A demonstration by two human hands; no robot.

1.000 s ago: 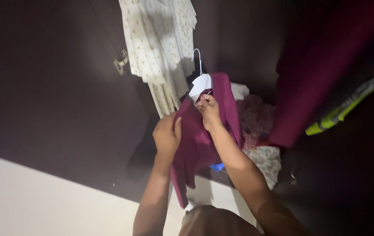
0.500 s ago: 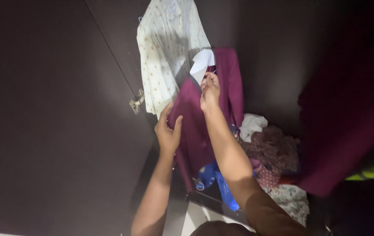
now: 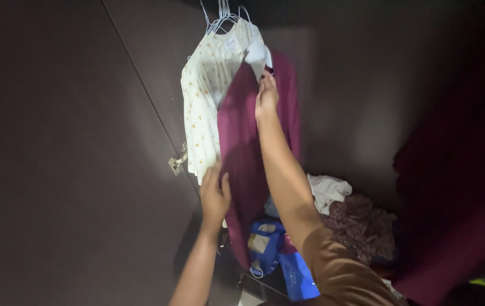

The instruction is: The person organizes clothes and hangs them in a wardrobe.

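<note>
Up at the far top of the dark wardrobe, the right hand (image 3: 266,97) is reaching high, its fingers pinched together around the neck of a maroon garment (image 3: 242,147) just under its white collar piece (image 3: 257,55). Lower and nearer, the left hand (image 3: 214,195) is lying open-fingered against the left edge of the same garment, touching the cloth without closing on it. Just left of the maroon garment, a cream printed shirt (image 3: 204,107) is hanging from wire hangers (image 3: 219,14), the two fabrics touching. Down at the near right, blue bags (image 3: 268,243) and a heap of crumpled clothes (image 3: 361,224) are lying on the wardrobe floor.
</note>
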